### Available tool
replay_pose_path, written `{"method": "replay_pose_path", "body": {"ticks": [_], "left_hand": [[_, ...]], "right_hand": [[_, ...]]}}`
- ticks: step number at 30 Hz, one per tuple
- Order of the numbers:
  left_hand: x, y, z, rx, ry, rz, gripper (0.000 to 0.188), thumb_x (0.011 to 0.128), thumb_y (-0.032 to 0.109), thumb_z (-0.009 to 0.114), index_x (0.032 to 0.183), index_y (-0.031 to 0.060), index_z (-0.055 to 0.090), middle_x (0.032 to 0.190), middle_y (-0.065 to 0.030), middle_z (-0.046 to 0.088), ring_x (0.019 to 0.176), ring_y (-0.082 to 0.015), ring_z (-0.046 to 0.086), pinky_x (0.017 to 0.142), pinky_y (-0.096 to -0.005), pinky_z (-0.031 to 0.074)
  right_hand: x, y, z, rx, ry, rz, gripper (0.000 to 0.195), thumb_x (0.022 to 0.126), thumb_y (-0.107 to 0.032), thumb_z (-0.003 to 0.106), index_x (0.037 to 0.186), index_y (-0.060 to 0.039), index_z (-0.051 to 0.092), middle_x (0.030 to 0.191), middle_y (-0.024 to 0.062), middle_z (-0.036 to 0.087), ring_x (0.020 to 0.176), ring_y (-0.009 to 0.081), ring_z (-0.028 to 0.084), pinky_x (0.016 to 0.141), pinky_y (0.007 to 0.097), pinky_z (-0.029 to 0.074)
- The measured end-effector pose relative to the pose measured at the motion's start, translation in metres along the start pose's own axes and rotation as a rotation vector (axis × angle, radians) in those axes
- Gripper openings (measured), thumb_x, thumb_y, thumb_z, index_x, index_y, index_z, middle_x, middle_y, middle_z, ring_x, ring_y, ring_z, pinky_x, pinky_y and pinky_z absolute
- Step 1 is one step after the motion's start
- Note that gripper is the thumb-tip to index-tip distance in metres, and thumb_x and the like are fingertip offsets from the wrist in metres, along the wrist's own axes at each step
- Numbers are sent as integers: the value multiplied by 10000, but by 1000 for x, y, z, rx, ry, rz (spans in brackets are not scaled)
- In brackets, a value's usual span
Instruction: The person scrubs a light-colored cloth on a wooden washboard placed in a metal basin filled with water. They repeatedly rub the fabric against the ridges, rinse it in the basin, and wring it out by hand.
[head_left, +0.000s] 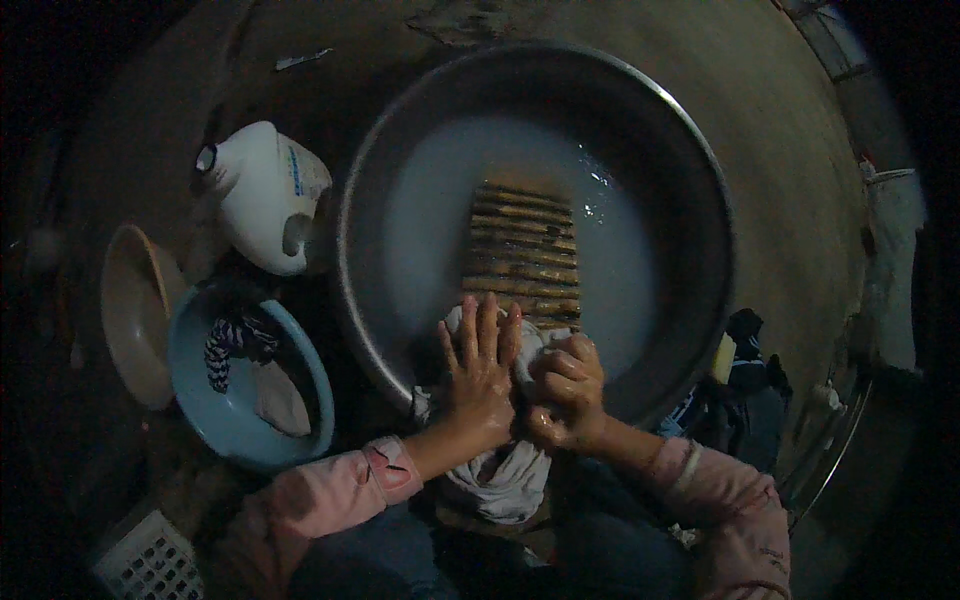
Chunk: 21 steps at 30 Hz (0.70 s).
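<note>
A ridged wooden washboard (523, 247) leans in a large round metal basin (346, 255), its far end dipping into cloudy water (420, 217). Wet white cloth (506, 487) is draped over the board's near end and hangs down towards my knees. My left hand (480, 371) lies flat on the cloth with its fingers spread. Beside it, my right hand (568, 386) is closed in a fist around a bunched part of the same cloth. Both hands look wet, and they hide much of the cloth beneath them.
On the left stand a white plastic jug (262, 195), a beige basin (135, 322) and a light blue basin (225, 420) holding striped and pale fabric. A white perforated crate (154, 562) is at lower left. Dark clothes (754, 412) and a pale yellow block (722, 358) lie right.
</note>
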<state>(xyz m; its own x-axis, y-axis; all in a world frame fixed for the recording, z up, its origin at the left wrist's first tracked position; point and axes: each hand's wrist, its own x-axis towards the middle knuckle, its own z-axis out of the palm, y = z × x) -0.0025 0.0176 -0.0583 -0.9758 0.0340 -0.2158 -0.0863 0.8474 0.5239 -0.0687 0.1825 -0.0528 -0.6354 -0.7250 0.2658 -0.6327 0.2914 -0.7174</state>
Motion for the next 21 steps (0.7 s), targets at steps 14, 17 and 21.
{"method": "replay_pose_path", "body": {"ticks": [14, 17, 21], "left_hand": [[10, -11, 7, -156, 38, 43, 895, 867, 498, 645, 1442, -103, 316, 1514, -370, 226, 1461, -504, 104, 1137, -670, 152], [20, -41, 10, -474, 376, -46, 975, 838, 445, 721, 1492, -69, 212, 1511, -368, 235, 1447, -515, 133, 1153, -628, 164], [47, -71, 26, -747, 1, -182, 1104, 824, 400, 759, 1551, -33, 49, 1544, -353, 212, 1459, -460, 196, 1193, -476, 187]], "right_hand": [[96, 63, 30, -359, 117, 194, 229, 754, -247, 661, 840, -40, 612, 822, 148, 578, 868, 391, 571, 753, 494, 476], [113, 85, 21, -148, 75, 614, 276, 835, -275, 614, 879, -3, 636, 873, 135, 608, 890, 342, 599, 772, 452, 492], [130, 140, -25, 435, -172, 1087, 436, 913, -374, 568, 1083, 21, 646, 1151, 125, 630, 1000, 229, 626, 796, 372, 509]]}}
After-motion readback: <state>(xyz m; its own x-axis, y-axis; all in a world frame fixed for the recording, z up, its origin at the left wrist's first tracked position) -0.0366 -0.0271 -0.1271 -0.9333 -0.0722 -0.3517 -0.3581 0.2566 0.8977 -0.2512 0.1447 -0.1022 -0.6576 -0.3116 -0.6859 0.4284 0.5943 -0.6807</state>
